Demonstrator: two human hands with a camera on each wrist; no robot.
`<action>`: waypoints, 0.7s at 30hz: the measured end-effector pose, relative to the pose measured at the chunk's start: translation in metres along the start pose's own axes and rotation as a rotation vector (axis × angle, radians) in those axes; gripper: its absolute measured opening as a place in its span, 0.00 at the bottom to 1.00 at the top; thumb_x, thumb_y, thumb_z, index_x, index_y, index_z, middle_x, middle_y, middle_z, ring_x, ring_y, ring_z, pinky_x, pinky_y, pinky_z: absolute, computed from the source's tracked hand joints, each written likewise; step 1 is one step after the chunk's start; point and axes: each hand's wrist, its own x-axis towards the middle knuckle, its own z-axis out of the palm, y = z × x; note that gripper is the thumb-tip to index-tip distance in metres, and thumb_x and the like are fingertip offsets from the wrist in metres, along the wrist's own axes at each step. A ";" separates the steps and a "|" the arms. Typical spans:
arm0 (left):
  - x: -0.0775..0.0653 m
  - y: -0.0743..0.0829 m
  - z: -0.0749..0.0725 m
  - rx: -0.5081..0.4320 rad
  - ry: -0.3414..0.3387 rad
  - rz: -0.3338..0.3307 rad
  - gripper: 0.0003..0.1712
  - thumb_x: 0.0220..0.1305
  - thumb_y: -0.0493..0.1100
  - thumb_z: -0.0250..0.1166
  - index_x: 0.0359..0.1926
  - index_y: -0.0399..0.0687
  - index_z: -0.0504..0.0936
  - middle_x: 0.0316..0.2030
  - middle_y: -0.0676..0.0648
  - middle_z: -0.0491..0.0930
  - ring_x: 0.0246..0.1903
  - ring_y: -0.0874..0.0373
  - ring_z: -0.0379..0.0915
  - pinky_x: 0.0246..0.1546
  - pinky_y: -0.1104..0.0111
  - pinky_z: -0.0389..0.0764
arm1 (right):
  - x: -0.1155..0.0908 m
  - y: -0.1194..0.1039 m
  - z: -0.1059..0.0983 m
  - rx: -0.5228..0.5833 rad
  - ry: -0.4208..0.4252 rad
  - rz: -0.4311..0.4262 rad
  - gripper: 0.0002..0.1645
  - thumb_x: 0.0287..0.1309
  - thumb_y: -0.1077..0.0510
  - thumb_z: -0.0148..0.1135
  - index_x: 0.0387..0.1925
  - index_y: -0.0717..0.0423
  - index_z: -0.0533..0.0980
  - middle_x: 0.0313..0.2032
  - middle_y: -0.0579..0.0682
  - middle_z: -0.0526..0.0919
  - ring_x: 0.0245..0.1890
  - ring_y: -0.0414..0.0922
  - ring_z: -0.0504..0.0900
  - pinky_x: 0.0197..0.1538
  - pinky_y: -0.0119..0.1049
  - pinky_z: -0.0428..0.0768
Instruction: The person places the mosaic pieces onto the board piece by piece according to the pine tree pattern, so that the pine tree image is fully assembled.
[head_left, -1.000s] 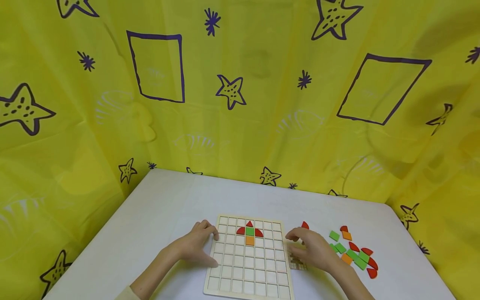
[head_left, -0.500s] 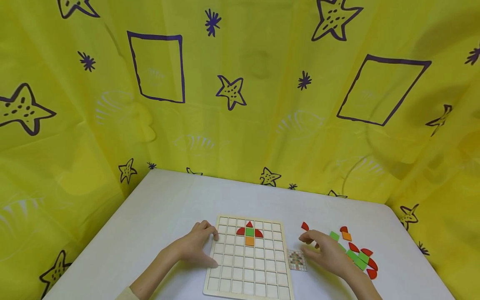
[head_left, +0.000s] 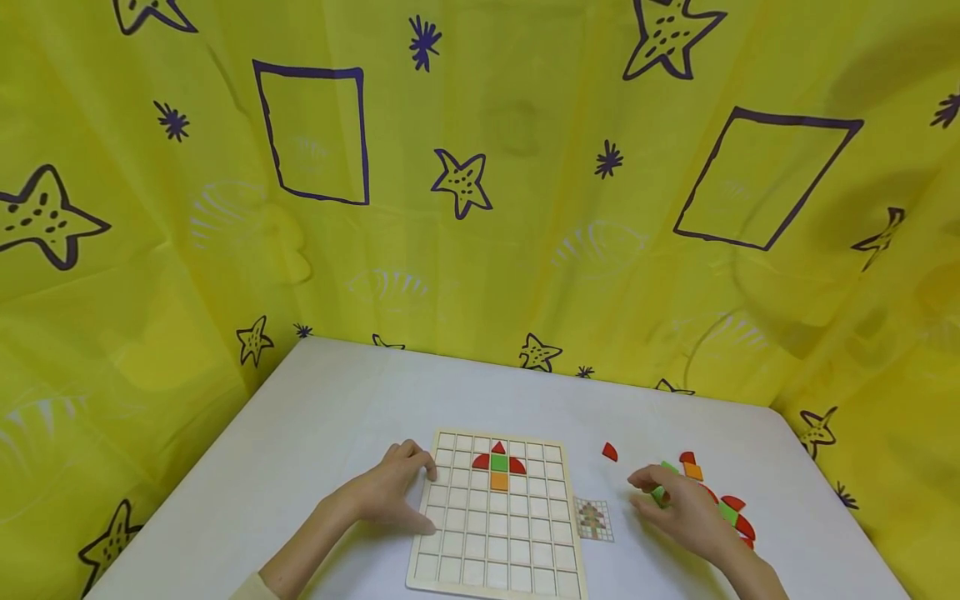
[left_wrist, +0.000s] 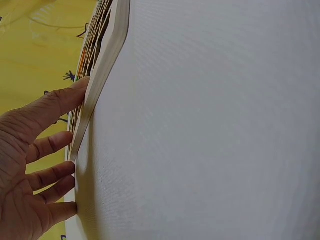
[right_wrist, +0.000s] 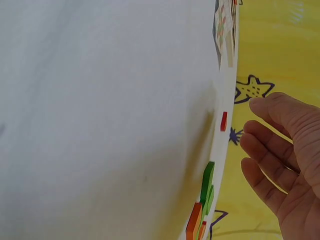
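Yellow star-printed curtain [head_left: 480, 275] hung at far, left and right of white surface [head_left: 360, 400]. Gridded wooden board [head_left: 498, 525] laid near centre, coloured tiles [head_left: 499, 463] set in its far cells; left edge touched by left hand [head_left: 378, 493], thumb spread wide. Right hand [head_left: 681, 510] poised above loose pieces [head_left: 693, 472] at right, fingers loosely curved. Gridded picture card [head_left: 596, 518] placed beside board's right edge.

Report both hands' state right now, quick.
Left hand: open, thumb touching the edge of the pale wooden gridded board.
Right hand: open, holding nothing, near the loose red, green and orange flat pieces.
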 end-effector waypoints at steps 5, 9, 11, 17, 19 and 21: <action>0.000 0.000 0.000 0.004 -0.001 -0.003 0.32 0.42 0.53 0.83 0.46 0.52 0.76 0.51 0.52 0.68 0.54 0.52 0.61 0.53 0.52 0.76 | -0.004 0.008 -0.004 -0.015 0.032 -0.019 0.15 0.48 0.66 0.78 0.37 0.51 0.83 0.35 0.40 0.87 0.33 0.35 0.80 0.37 0.33 0.81; 0.000 -0.001 0.000 0.007 0.003 -0.002 0.32 0.42 0.53 0.83 0.46 0.53 0.76 0.51 0.52 0.68 0.53 0.52 0.62 0.52 0.52 0.76 | -0.007 0.014 -0.008 -0.014 0.028 0.002 0.16 0.47 0.67 0.78 0.38 0.52 0.84 0.36 0.41 0.88 0.33 0.35 0.80 0.36 0.32 0.79; 0.000 -0.001 0.000 0.006 0.003 0.000 0.32 0.42 0.53 0.82 0.46 0.53 0.76 0.51 0.52 0.68 0.53 0.52 0.61 0.52 0.53 0.76 | -0.008 0.017 -0.010 -0.012 0.001 0.036 0.17 0.46 0.66 0.79 0.39 0.52 0.84 0.37 0.42 0.88 0.34 0.36 0.78 0.37 0.32 0.78; 0.000 -0.001 -0.001 0.002 -0.001 0.002 0.32 0.42 0.53 0.82 0.45 0.52 0.76 0.50 0.52 0.68 0.53 0.52 0.61 0.52 0.53 0.76 | -0.009 0.025 -0.014 -0.018 -0.098 0.153 0.19 0.48 0.64 0.78 0.44 0.53 0.83 0.44 0.45 0.87 0.39 0.40 0.78 0.43 0.31 0.80; 0.000 0.000 -0.001 -0.001 -0.001 0.003 0.32 0.41 0.52 0.83 0.45 0.52 0.76 0.50 0.52 0.68 0.54 0.52 0.61 0.53 0.53 0.75 | -0.009 0.026 -0.015 -0.023 -0.119 0.172 0.19 0.49 0.63 0.78 0.45 0.54 0.83 0.45 0.46 0.87 0.41 0.42 0.78 0.44 0.32 0.80; -0.001 0.000 -0.001 -0.004 0.000 0.005 0.32 0.41 0.52 0.83 0.45 0.52 0.76 0.50 0.51 0.68 0.54 0.51 0.61 0.53 0.52 0.75 | -0.008 0.028 -0.016 -0.028 -0.145 0.189 0.19 0.50 0.63 0.77 0.46 0.54 0.83 0.46 0.47 0.86 0.43 0.44 0.79 0.46 0.34 0.80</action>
